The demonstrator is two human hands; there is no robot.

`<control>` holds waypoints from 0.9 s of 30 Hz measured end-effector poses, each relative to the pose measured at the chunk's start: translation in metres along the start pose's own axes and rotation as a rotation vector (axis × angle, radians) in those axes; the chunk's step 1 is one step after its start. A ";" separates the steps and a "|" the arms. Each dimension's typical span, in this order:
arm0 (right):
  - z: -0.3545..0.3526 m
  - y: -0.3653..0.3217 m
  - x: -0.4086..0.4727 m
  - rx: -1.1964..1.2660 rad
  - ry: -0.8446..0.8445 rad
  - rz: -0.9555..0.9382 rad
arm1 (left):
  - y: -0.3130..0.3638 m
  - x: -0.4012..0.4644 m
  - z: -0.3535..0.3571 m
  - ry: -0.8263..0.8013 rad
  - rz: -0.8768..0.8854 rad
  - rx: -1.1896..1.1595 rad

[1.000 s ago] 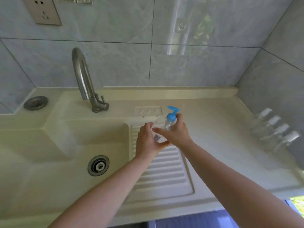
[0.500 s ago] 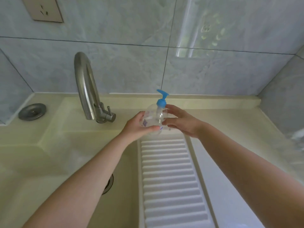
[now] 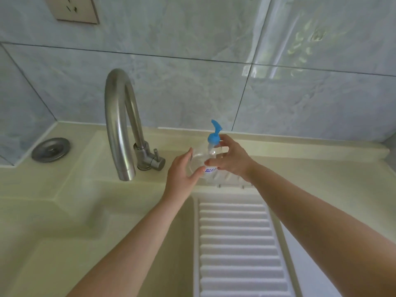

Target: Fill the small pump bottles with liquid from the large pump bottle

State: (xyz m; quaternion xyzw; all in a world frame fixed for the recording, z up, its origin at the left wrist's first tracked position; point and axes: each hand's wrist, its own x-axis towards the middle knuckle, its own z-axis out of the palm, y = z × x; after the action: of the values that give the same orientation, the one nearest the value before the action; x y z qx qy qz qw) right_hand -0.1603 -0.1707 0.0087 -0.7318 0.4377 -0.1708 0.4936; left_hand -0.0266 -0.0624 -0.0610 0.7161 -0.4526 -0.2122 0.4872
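Two hands are on one clear bottle, and I can see both of them well. My left hand (image 3: 182,170) is on the left side of the large pump bottle (image 3: 203,161), with its fingers bent round the see-through body. My right hand (image 3: 232,158) is on the right side, with its thumb and fingers curled round the bottle near the neck. So both hands have hold of the same bottle, and neither one is spread flat.

The bottle is held up over the back ledge of the sink (image 3: 70,211), just past the top end of the ribbed washboard (image 3: 237,243). It stands nearly upright. Its blue pump top (image 3: 214,135) sticks up above my fingers, with the spout pointing up and away from me. I can see a small label with blue marks low on the bottle, but it is too small for me to read.

To the left of the bottle stands a tall silver tap (image 3: 122,125), close to my left hand but not touching it. Further left, a round metal plug (image 3: 51,149) lies flat on the ledge. Grey tiles cover the wall behind, and a wall socket (image 3: 74,8) sits up in the top left corner
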 end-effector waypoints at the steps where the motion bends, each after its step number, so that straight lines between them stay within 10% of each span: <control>1: 0.006 0.002 0.004 -0.059 0.034 -0.007 | -0.002 -0.002 0.002 0.045 0.011 0.019; 10: 0.060 0.000 0.020 -0.268 0.241 0.043 | -0.018 -0.005 0.011 0.148 -0.091 0.029; 27: 0.065 0.027 0.020 -0.159 0.118 -0.121 | -0.024 0.015 0.019 0.194 -0.173 0.009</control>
State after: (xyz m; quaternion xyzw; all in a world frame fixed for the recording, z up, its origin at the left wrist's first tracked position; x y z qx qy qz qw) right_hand -0.1175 -0.1536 -0.0483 -0.7823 0.4333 -0.2078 0.3964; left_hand -0.0227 -0.0826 -0.0890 0.7716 -0.3410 -0.1813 0.5054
